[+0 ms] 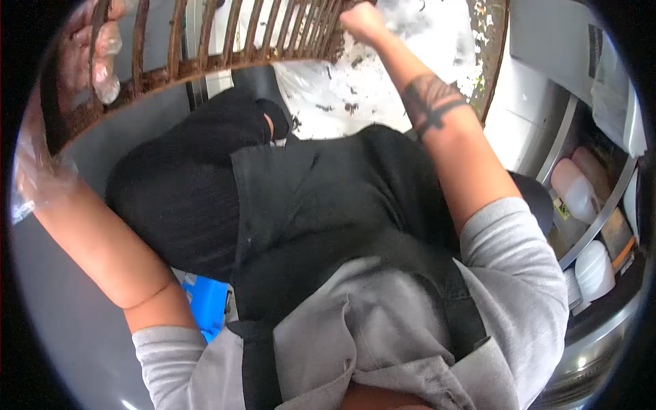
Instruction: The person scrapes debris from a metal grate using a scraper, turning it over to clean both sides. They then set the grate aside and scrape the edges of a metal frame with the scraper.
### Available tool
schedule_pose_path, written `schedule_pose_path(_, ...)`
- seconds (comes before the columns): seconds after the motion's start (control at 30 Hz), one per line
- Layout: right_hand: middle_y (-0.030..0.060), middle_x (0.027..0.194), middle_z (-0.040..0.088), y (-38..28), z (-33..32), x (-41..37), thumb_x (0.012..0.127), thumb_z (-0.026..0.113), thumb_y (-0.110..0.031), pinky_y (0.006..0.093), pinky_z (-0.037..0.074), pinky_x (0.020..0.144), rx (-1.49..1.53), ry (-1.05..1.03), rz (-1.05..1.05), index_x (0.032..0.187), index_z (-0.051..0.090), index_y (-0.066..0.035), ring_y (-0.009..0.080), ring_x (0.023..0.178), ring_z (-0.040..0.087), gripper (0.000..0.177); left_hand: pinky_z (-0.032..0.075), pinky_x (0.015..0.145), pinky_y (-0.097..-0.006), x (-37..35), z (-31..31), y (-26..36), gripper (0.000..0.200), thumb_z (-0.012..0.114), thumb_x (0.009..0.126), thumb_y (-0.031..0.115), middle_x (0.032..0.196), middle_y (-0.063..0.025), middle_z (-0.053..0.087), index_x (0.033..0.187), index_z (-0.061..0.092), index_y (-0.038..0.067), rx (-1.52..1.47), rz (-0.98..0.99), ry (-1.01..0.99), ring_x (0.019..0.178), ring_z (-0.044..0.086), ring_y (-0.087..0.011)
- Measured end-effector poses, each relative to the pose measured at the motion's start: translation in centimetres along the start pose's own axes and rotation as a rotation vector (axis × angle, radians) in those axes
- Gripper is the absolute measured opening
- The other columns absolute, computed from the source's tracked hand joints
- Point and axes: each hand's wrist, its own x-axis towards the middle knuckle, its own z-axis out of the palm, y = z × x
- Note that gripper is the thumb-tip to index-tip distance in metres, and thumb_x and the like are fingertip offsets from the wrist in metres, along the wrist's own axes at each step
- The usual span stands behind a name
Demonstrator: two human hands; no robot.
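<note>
A rusty brown rack of parallel bars [205, 63] spans the upper left. At its left end my left hand [99, 55], in a clear plastic glove, has its fingers closed round the bars, with the fingertips showing between them. My right hand [362, 22] is a closed fist at the rack's far right end, against its edge; its fingertips are hidden. Below the rack lies a white surface [321, 113] scattered with dark flakes, with clear plastic film [301, 76] over part of it.
My knees in black cloth and a dark apron [328, 198] fill the middle. At the right, an open metal shelf unit [594, 232] holds white containers [593, 272]. A blue object [208, 304] lies beside my left elbow. A rusty, speckled edge [489, 61] borders the white surface.
</note>
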Motion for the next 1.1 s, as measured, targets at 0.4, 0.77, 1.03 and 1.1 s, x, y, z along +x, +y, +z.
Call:
schedule_pose_path(0.4, 0.0169, 0.080, 0.073, -1.8, -5.2, 1.6, 0.083, 0.060, -0.020, 0.0406, 0.053, 0.066, 0.172, -0.112, 0.252, 0.080, 0.075, 0.002, 0.0273, 0.072, 0.069, 0.027, 0.021, 0.109, -0.0397, 0.5, -1.1, 0.9, 0.083, 0.026, 0.101, 0.069, 0.144, -0.0122, 0.042, 0.152, 0.036, 0.005, 0.085, -0.024, 0.019, 0.130, 0.039, -0.0258)
schedule_pose_path(0.77, 0.0107, 0.063, 0.066, -2.7, -5.4, 0.2, 0.085, 0.058, -0.014, 0.0368, 0.045, 0.045, 0.100, -0.084, 0.210, 0.071, 0.069, 0.004, 0.0197, 0.048, 0.058, 0.025, 0.022, 0.111, -0.0406, -0.1, -1.6, 0.6, 0.081, 0.027, 0.102, 0.068, 0.145, -0.0131, 0.043, 0.152, 0.038, 0.005, 0.119, -0.072, 0.011, 0.131, 0.040, -0.0268)
schedule_pose_path(1.03, 0.0188, 0.080, 0.076, -1.6, -4.7, -1.5, 0.080, 0.059, -0.023, 0.0408, 0.059, 0.073, -0.102, -0.371, 0.073, 0.082, 0.078, -0.002, 0.0305, 0.076, 0.076, 0.029, 0.023, 0.112, -0.0412, -0.1, -0.8, 1.1, 0.080, 0.027, 0.102, 0.067, 0.146, -0.0138, 0.044, 0.152, 0.038, 0.005, 0.143, -0.110, -0.019, 0.132, 0.040, -0.0276)
schedule_pose_path(1.1, 0.0125, 0.064, 0.064, -1.5, -2.4, -2.6, 0.087, 0.057, -0.015, 0.0384, 0.039, 0.039, 0.201, -0.268, 0.277, 0.073, 0.067, 0.005, 0.0196, 0.044, 0.052, 0.026, 0.023, 0.112, -0.0413, -0.4, -0.4, 1.4, 0.080, 0.027, 0.102, 0.067, 0.146, -0.0139, 0.044, 0.152, 0.039, 0.005, 0.156, -0.122, -0.028, 0.132, 0.040, -0.0278)
